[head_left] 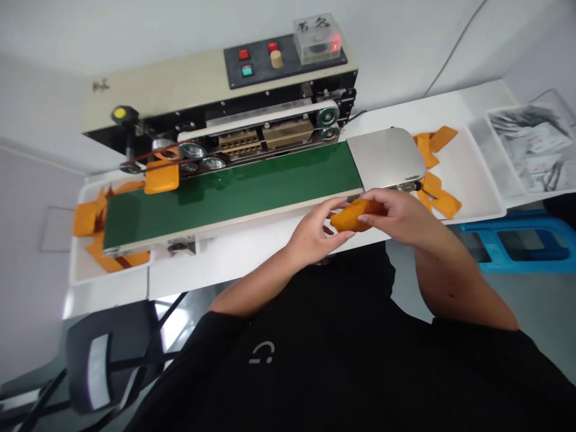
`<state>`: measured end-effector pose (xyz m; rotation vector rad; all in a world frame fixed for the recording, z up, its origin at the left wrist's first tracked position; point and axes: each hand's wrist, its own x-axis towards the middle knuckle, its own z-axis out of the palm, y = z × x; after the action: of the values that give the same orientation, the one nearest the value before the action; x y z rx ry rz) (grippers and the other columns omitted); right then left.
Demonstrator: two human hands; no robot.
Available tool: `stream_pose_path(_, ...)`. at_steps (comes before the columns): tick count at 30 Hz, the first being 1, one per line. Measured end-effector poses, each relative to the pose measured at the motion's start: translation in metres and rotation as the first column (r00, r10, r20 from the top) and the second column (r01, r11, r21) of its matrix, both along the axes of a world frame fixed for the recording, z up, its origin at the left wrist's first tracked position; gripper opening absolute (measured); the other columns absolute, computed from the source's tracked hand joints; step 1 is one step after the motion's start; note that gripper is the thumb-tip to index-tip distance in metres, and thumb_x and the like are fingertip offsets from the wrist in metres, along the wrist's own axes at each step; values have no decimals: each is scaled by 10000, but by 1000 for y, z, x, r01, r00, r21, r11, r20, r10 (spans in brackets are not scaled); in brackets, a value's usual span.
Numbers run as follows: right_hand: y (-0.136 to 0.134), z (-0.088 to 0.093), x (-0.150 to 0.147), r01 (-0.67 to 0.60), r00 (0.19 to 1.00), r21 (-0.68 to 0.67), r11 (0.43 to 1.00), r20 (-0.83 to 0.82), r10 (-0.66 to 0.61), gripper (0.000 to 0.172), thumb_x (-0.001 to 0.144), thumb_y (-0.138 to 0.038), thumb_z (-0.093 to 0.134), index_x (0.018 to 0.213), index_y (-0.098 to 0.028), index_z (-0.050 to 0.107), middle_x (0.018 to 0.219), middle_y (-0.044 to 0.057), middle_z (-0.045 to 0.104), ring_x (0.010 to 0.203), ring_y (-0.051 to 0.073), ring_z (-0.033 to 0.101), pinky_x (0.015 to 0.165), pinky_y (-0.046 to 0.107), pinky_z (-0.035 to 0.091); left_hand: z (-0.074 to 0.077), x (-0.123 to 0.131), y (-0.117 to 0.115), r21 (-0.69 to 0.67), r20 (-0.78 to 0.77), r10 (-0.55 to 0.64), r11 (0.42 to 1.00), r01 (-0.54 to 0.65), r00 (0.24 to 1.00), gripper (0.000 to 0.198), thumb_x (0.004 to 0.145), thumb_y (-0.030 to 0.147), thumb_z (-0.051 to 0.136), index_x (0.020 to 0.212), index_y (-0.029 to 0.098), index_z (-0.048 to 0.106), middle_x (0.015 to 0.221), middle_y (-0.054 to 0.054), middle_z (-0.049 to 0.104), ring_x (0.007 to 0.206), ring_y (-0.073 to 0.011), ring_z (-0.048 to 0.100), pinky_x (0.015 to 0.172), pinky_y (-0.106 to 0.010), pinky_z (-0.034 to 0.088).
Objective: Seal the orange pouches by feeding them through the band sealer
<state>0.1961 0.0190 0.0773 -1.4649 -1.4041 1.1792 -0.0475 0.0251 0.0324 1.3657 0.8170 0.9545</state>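
Observation:
Between my two hands, in front of the conveyor's right end, is an orange pouch [353, 217]. The fingers and thumb of my left hand [310, 235] curl around its left end. My right hand [402, 217] pinches the other end, thumb below and fingers above. What is inside the pouch cannot be seen. Just beyond my hands lie the green conveyor belt [270, 182] and the metal plate [384, 157] of a band sealer [180, 81]. Another orange pouch [162, 176] hangs at the sealer's left end, over the belt.
A white tray [481, 180] on the right holds several orange pouches, and another white tray [77, 264] stands under the belt's left end with more. Farther right is a bin [506, 162] of small packets. A blue stool [535, 243] and a black chair [117, 342] flank me.

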Motion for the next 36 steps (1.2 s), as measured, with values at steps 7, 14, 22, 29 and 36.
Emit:
stream_pose_path(7, 0, -7, -42, 34, 989, 164, 986, -144, -10, 394, 855, -444, 946, 1211, -332, 822, 1152, 44, 801, 1072, 271, 770, 908, 414, 673, -21, -2, 2, -266, 190, 136, 961, -82, 972, 569, 834, 547, 964, 1215, 195, 731, 1035, -59, 769, 811, -185, 737, 553, -242, 564)
stream_pose_path(14, -11, -53, -64, 112, 942, 52, 992, -325, -89, 346, 856, -568, 937, 1015, -276, 842, 933, 39, 786, 783, 202, 712, 690, 361, 640, -36, -9, -1, -443, 304, 333, 879, -176, 893, 670, 761, 567, 1013, 1221, 209, 682, 1098, -55, 780, 845, -179, 768, 543, -218, 574)
stream_pose_path(22, -4, -56, -75, 307, 881, 34, 951, -389, -270, 421, 906, -672, 848, 999, -285, 708, 896, 13, 745, 718, 173, 709, 585, 294, 576, -42, -14, -9, -460, 298, 252, 883, -93, 921, 611, 747, 577, 1019, 1117, 178, 742, 1064, -78, 821, 884, -218, 810, 626, -262, 631)
stream_pose_path(29, 54, -46, -35, 366, 873, -21, 930, -339, -351, 419, 915, -625, 828, 1045, -288, 615, 782, -21, 670, 502, 119, 548, 458, 260, 469, -57, -37, -19, -469, 251, 326, 865, -180, 911, 606, 730, 573, 1027, 1086, 166, 752, 1045, -79, 822, 859, -205, 796, 611, -259, 635)
stream_pose_path(36, 128, -31, 2, 406, 876, -96, 909, -242, -417, 304, 961, -451, 806, 1058, -286, 570, 779, -33, 659, 505, 105, 575, 450, 220, 501, -70, -65, -33, -457, 198, 342, 861, -222, 919, 544, 795, 561, 984, 1115, 184, 757, 1119, -101, 841, 891, -232, 811, 619, -297, 644)
